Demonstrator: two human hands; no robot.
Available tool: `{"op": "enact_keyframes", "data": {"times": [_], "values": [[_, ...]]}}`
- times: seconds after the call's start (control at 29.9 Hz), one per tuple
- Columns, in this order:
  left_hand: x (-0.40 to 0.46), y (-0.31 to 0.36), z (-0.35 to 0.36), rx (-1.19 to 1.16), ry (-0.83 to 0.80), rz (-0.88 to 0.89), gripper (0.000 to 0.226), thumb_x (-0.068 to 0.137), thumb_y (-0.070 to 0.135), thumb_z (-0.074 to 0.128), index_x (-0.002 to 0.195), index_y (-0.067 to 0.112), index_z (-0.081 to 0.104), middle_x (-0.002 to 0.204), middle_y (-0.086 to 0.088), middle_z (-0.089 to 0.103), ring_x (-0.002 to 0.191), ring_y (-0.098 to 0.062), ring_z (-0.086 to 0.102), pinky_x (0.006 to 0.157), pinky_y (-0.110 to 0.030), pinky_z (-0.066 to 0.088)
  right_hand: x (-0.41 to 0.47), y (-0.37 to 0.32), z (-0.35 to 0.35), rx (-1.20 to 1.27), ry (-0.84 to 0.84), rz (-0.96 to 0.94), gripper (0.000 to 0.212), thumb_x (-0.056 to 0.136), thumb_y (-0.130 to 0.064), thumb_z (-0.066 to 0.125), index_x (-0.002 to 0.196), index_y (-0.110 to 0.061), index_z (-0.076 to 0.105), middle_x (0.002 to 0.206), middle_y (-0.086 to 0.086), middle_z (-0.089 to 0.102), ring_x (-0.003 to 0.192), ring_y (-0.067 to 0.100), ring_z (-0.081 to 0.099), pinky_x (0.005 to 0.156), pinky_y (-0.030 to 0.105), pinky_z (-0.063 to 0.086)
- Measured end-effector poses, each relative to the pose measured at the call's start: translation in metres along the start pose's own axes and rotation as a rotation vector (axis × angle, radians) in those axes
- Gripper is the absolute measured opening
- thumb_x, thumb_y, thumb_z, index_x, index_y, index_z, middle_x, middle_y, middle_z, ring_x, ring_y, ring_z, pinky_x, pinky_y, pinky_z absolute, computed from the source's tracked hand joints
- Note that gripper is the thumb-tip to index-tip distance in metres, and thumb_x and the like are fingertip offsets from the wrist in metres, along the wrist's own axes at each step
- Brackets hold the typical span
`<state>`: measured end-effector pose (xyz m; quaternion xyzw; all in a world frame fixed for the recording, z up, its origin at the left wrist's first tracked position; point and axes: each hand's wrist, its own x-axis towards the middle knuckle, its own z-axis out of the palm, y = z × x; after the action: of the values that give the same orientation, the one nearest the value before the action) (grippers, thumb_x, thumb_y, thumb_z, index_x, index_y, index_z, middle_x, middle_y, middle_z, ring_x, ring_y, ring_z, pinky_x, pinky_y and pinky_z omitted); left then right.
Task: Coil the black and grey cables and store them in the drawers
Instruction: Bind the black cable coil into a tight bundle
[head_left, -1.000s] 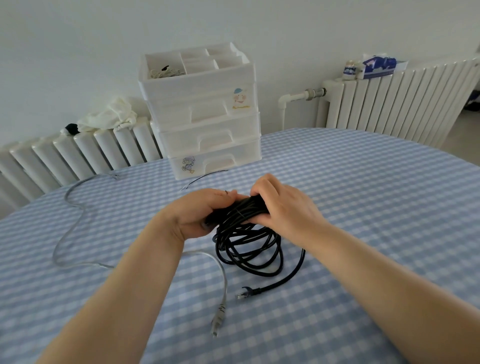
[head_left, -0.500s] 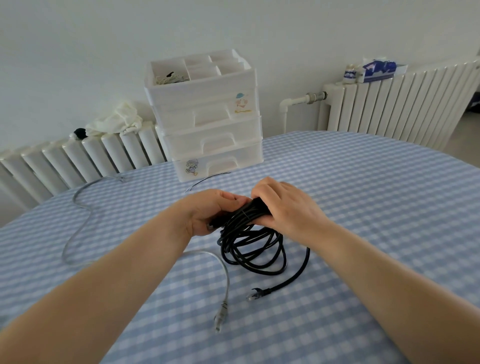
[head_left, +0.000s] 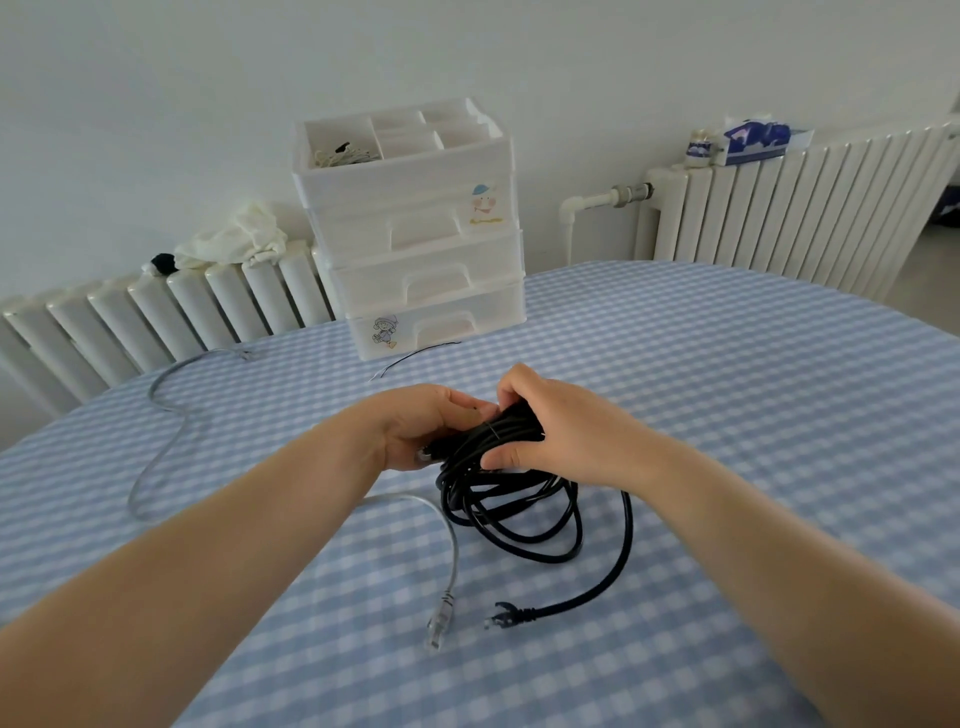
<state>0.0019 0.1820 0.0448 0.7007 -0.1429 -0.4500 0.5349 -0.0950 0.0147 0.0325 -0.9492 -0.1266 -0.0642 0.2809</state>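
The black cable (head_left: 511, 499) is gathered into a loose bundle of loops near the middle of the table (head_left: 727, 415), its upper end lifted and its lower loops resting on the checked cloth. The top of the bundle is gripped from both sides: the fingers of the left hand (head_left: 415, 431) are curled round it on one side, and the fingers of the right hand (head_left: 561, 431) are closed over it on the other, thumb underneath. A thin pale tie seems to be wrapped round the bundle between the hands. Compared with a second ago, hardly anything has shifted; the hands have stayed clamped on the same spot, which suggests the bundle is being bound rather than coiled further. One black plug end (head_left: 506, 618) trails loose on the cloth. The grey cable (head_left: 171, 431) lies uncoiled, running under the left forearm to its plug (head_left: 440, 621). The drawers (head_left: 415, 234) stand at the far edge of the table, all closed, so storing has not yet begun.
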Motion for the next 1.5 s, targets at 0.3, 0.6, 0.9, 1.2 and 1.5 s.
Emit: {"op": "enact_keyframes", "data": {"times": [0.3, 0.6, 0.9, 1.2, 1.5], "values": [[0.008, 0.001, 0.005, 0.174, 0.105, 0.089, 0.016, 0.089, 0.014, 0.064, 0.094, 0.002, 0.073, 0.079, -0.011, 0.069, 0.066, -0.019, 0.062, 0.065, -0.027, 0.047, -0.010, 0.005, -0.005, 0.086, 0.002, 0.047, 0.036, 0.080, -0.057, 0.065, 0.101, -0.032, 0.050, 0.089, -0.016, 0.059, 0.079, 0.002, 0.055, 0.068, 0.026, 0.044], [0.003, 0.024, 0.004, 0.493, -0.053, 0.044, 0.015, 0.090, 0.013, 0.064, 0.084, 0.014, 0.078, 0.091, -0.017, 0.065, 0.083, -0.025, 0.054, 0.082, -0.030, 0.047, -0.016, 0.007, -0.002, -0.023, 0.085, -0.009, 0.035, 0.076, -0.054, 0.071, 0.096, -0.033, 0.052, 0.087, -0.018, 0.054, 0.087, 0.003, 0.047, 0.071, 0.021, 0.034], [-0.012, 0.046, 0.011, 0.960, -0.144, 0.089, 0.021, 0.095, 0.025, 0.059, 0.101, 0.010, 0.072, 0.098, -0.003, 0.075, 0.099, -0.014, 0.068, 0.100, -0.026, 0.045, -0.020, -0.005, -0.004, -0.013, 0.084, -0.023, 0.042, 0.072, -0.048, 0.078, 0.090, -0.026, 0.047, 0.079, -0.016, 0.051, 0.073, -0.002, 0.046, 0.059, 0.015, 0.033], [-0.013, 0.056, 0.014, 1.160, -0.194, 0.032, 0.028, 0.091, 0.033, 0.057, 0.100, 0.009, 0.068, 0.108, -0.012, 0.069, 0.105, -0.023, 0.063, 0.105, -0.041, 0.042, -0.020, -0.004, 0.000, -0.322, 0.192, -0.270, 0.036, 0.084, -0.045, 0.068, 0.093, -0.016, 0.048, 0.075, -0.009, 0.058, 0.073, 0.015, 0.055, 0.086, 0.025, 0.040], [-0.010, 0.066, 0.017, 1.090, -0.271, -0.066, 0.029, 0.088, 0.003, 0.060, 0.077, 0.027, 0.072, 0.089, 0.007, 0.072, 0.098, -0.010, 0.064, 0.110, -0.038, 0.037, -0.018, -0.003, 0.005, -0.435, 0.334, -0.454, 0.056, 0.074, -0.036, 0.081, 0.106, -0.018, 0.039, 0.072, -0.005, 0.065, 0.067, 0.017, 0.062, 0.080, 0.032, 0.048]]}}
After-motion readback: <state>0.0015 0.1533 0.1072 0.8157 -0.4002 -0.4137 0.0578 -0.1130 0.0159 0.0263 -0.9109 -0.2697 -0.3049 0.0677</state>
